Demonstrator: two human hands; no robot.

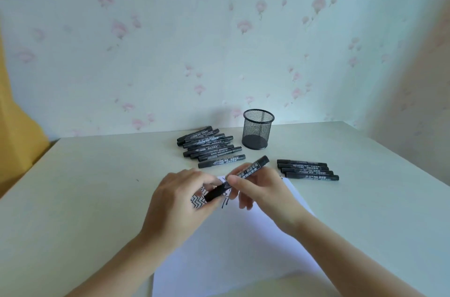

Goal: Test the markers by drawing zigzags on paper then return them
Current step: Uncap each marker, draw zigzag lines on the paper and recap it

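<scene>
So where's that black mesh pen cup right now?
The mesh pen cup stands upright at the back of the table near the wall, right of centre, just right of the big pile of markers and behind the hands.

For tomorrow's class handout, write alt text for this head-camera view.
Two hands hold one black marker over white paper with zigzags: left hand on the cap end, right hand on the barrel. Behind lie two marker groups and an empty mesh cup.
</scene>
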